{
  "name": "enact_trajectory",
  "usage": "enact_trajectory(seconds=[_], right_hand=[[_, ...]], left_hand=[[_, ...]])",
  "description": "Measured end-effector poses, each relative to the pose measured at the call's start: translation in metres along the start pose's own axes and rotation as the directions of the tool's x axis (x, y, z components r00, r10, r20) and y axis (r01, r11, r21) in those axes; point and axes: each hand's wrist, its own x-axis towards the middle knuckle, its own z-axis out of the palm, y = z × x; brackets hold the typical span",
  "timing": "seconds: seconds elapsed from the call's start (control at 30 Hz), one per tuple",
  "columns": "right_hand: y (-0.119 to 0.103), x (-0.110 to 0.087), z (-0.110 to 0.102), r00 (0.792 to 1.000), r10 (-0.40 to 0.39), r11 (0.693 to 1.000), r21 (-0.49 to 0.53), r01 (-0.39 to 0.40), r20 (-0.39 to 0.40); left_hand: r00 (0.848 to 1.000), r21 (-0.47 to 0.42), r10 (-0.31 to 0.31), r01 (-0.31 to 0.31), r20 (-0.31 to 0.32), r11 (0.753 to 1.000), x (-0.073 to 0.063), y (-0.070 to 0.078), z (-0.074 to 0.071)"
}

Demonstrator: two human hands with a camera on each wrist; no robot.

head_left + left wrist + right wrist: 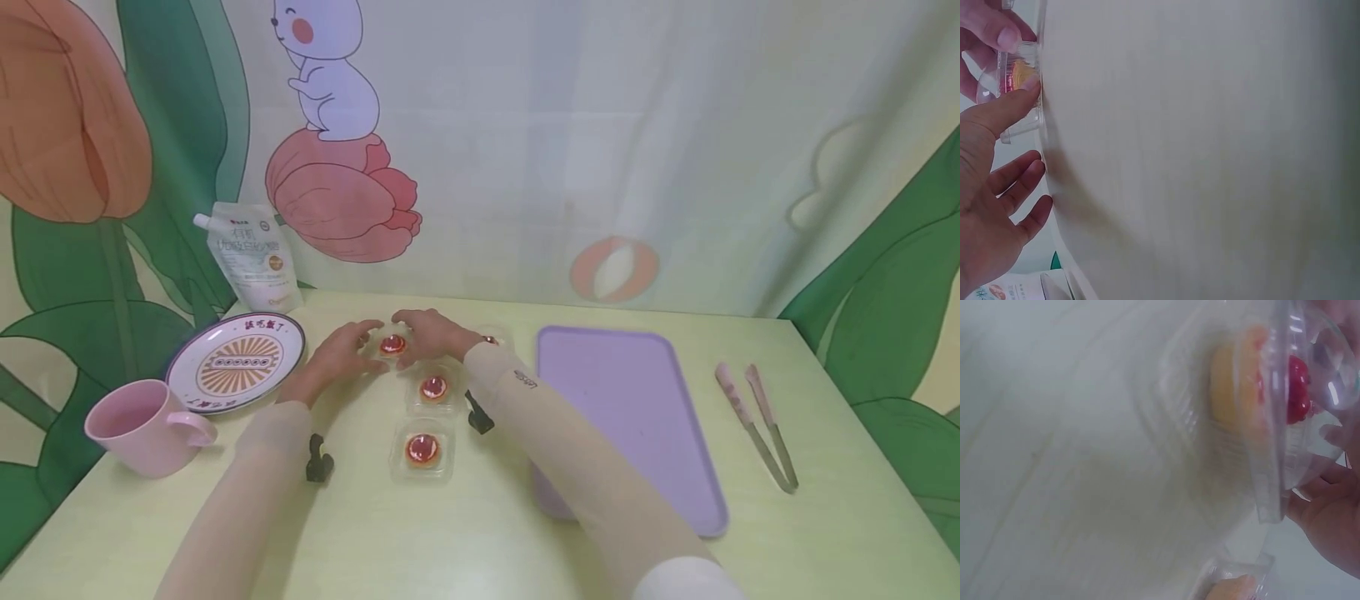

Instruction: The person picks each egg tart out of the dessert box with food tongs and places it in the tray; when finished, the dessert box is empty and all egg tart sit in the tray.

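Note:
In the head view, a tart with a glossy red top sits in a clear plastic box (392, 344) between my hands. My left hand (341, 354) holds its left side; in the left wrist view the thumb (1013, 106) presses its side while other fingers spread apart. My right hand (431, 333) holds the right side. A second boxed tart (433, 388) stands just nearer and fills much of the right wrist view, partly covering the right hand (1329, 512). A third boxed tart (423, 450) lies closer still. Behind my right wrist, another boxed tart (491, 340) is mostly hidden.
A purple tray (622, 400) lies right of my right forearm, with metal tongs (772, 450) beyond it. Left of my left hand are a patterned plate (294, 350), a pink mug (142, 442) and a white spouted pouch (255, 258). A printed curtain hangs behind the table.

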Motion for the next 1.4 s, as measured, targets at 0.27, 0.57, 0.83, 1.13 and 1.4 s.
enact_trajectory(seconds=[0.27,0.57,0.83,1.13,1.4], right_hand=[[-0.0018,0.0019,0.0010,1.000,-0.004,1.000,-0.004,0.004,-0.001],[-0.0002,0.0050,0.0013,1.000,-0.011,0.998,-0.058,0.011,0.004],[0.0012,0.0031,0.0020,1.000,-0.024,1.000,-0.018,0.024,0.005],[0.0029,0.0056,0.0009,1.000,-0.029,0.999,-0.018,0.029,-0.010],[0.0016,0.0045,-0.0009,1.000,-0.024,1.000,-0.010,0.024,0.005]], left_hand=[[1.000,0.011,0.012,-0.012,-0.024,1.000,0.0002,-0.0006,0.0007],[0.999,0.018,0.019,-0.019,-0.032,1.000,0.0017,0.0006,-0.0014],[1.000,0.006,-0.016,0.016,-0.014,1.000,0.0034,0.0002,-0.0009],[0.999,-0.007,-0.048,0.048,-0.001,0.999,0.0040,0.0022,-0.0021],[0.999,0.004,-0.039,0.039,-0.001,0.999,0.0064,0.0018,-0.0015]])
